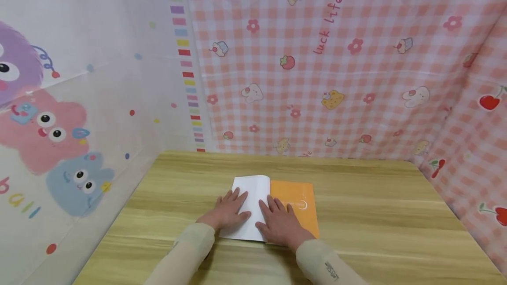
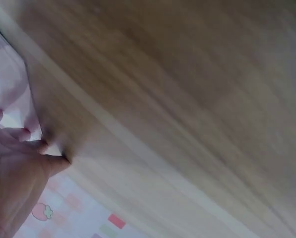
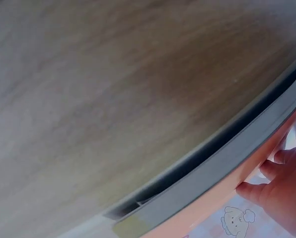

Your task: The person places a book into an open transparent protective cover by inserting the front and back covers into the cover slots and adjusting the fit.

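An orange booklet (image 1: 311, 214) lies on the wooden table with a white page or cover (image 1: 253, 188) spread to its left side. My left hand (image 1: 227, 209) rests flat over the left part of the white sheet, fingers spread. Across the fold between white and orange lies my right hand (image 1: 279, 223), its fingers spread and fairly straight. In the left wrist view, the left hand (image 2: 14, 168) reaches over the sheet's edge. The right wrist view has the right hand (image 3: 287, 183) on the orange surface (image 3: 212, 198), above the booklet's thick pale side edge (image 3: 187, 183).
The wood-grain table (image 1: 376, 214) stretches around the booklet on all sides. Behind it hangs a pink checked cloth (image 1: 309, 78) with cartoon prints. A white cloth (image 1: 130, 78) with cartoon figures hangs at the left, and more checked cloth (image 1: 479, 153) at the right.
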### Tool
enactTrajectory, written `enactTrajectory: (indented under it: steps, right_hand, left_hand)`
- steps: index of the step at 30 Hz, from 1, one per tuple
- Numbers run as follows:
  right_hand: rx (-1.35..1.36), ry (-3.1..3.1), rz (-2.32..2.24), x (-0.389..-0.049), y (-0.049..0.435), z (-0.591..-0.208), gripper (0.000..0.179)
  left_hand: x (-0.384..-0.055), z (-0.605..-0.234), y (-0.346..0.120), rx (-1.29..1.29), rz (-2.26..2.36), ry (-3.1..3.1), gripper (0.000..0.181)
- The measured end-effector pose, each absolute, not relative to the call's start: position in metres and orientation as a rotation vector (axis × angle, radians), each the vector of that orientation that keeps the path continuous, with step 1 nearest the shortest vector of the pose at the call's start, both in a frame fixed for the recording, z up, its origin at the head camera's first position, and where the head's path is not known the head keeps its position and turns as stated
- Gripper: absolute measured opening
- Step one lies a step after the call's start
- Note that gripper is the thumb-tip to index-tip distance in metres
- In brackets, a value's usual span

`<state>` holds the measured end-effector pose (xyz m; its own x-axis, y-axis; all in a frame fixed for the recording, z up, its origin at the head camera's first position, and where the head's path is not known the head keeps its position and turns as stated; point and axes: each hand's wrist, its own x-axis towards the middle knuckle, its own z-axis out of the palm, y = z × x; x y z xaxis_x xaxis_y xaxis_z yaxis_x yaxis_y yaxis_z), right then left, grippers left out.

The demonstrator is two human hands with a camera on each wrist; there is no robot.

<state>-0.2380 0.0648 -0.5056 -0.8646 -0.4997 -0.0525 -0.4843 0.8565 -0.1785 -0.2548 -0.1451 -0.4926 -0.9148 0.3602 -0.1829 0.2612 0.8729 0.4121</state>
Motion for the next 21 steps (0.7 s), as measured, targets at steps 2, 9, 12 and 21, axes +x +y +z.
enactTrajectory:
  steps: [2,9,12,21]
  right_hand:
    - [-0.785,2.935,-0.265,-0.237,0.065,-0.503,0.065]
    - [-0.807,2.929,-0.363,-0.234,0.067,-0.5,0.065]
    - [-0.817,2.936,-0.412,-0.234,0.069,-0.502,0.068]
    - [-0.8,2.952,-0.409,-0.236,0.075,-0.505,0.076]
  left_hand:
    - [-0.254,-0.492,-0.142,0.469,0.546,2.815,0.068]
    - [-0.249,-0.499,-0.124,0.314,0.46,2.941,0.075]
    - [-0.248,-0.5,-0.118,0.259,0.403,2.971,0.078]
    - [-0.251,-0.484,-0.108,0.913,0.211,3.045,0.047]
